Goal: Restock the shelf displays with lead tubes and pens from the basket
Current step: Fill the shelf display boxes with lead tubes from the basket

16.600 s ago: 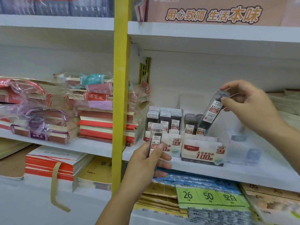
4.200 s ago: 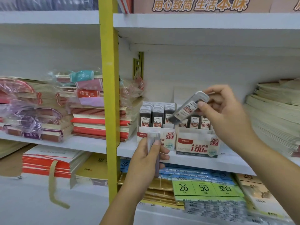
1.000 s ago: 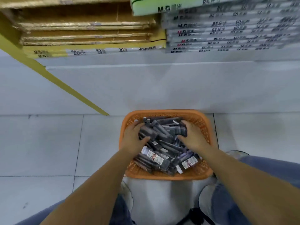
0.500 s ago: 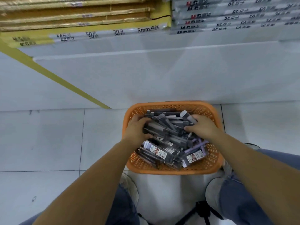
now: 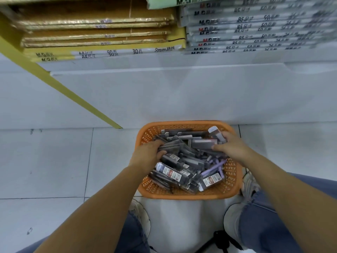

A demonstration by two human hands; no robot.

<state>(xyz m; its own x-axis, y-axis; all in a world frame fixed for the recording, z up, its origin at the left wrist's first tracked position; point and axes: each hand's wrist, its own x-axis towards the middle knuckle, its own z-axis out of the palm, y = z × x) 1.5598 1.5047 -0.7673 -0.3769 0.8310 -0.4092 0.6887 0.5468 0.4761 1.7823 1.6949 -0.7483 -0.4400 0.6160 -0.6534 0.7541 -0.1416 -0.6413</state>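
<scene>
In the basket (image 5: 186, 195), left hand (image 5: 145, 157) and right hand (image 5: 235, 148) fingers (image 5: 225, 138) clasp lead tubes (image 5: 216, 133)

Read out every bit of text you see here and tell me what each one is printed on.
"M&G": green pack.
"M&G", "A4尺寸", "50页", "30孔", "9mm横线": yellow packs.
"M&G", "B5尺寸", "50": grey packs; the rest is blurred.
Red-and-white labels on the lead tubes: too small to read.
</scene>
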